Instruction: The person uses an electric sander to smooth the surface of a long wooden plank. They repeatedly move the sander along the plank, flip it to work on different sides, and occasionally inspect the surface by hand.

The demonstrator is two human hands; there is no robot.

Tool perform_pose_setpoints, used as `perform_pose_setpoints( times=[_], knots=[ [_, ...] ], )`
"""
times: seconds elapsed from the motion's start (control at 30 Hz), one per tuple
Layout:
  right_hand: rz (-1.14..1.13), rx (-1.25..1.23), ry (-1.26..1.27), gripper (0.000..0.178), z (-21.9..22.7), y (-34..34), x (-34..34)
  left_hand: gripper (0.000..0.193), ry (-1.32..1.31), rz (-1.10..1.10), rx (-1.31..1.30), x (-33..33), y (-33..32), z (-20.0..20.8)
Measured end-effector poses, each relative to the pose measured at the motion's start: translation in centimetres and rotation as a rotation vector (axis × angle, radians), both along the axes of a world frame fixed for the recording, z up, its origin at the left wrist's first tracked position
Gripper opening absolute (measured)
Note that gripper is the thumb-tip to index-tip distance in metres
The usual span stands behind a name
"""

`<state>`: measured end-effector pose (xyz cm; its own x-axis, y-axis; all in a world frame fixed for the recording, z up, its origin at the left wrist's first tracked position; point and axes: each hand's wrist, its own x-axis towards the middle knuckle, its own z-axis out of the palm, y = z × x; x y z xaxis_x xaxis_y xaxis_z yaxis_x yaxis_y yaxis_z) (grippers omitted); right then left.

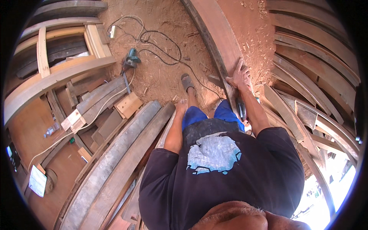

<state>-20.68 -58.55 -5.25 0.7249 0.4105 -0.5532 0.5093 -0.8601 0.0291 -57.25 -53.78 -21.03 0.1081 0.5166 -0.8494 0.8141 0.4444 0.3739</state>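
A long, curved, reddish-brown timber (pixel 220 28) extends from beside my right leg toward the far edge. My right hand (pixel 241 76) lies on its near part, with thumb and fingers apart. By my left knee, my left hand (pixel 181 105) is close to the end of a weathered grey beam (pixel 165 109); its fingers are mostly hidden, and I cannot tell if it touches the beam. Beneath my right forearm, a dark object (pixel 241 110) shows in part against my leg; its kind is unclear.
A teal power tool (pixel 132 58) sits on the dirt floor, left of centre. Black cable (pixel 168 57) loops across wood shavings toward my legs. Curved planks (pixel 314 42) are stacked at right, and more beams (pixel 99 165) at left. A pale cord (pixel 96 117) crosses the left-hand wood.
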Motion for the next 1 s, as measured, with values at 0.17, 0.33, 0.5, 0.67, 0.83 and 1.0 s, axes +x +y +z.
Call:
perform_pose_setpoints(
  times=[0.17,0.33,0.5,0.67,0.83,1.0],
  knots=[
    [-0.026,-0.029,-0.056,0.133,-0.2,0.6,-1.0,0.044,-0.040,0.030,0.004,0.8,-1.0,3.1],
    [0.025,-0.023,0.036,0.133,0.2,0.1,0.2,0.042,-0.068,0.033,0.132,0.0,-2.1,0.5],
    [0.013,-0.043,0.009,0.133,0.3,0.5,-0.3,0.042,-0.018,0.034,0.010,0.8,-0.6,1.5],
    [0.022,0.050,0.001,0.133,-0.8,-0.4,0.0,0.042,0.026,0.043,0.034,1.3,-0.1,4.6],
    [0.067,0.118,0.056,0.133,-0.9,-1.6,0.8,0.041,-0.011,0.085,-0.046,0.9,0.1,5.2],
    [0.016,0.013,0.008,0.132,0.1,-0.1,-0.3,0.039,-0.014,0.085,0.037,0.0,-0.4,3.0]
  ],
)
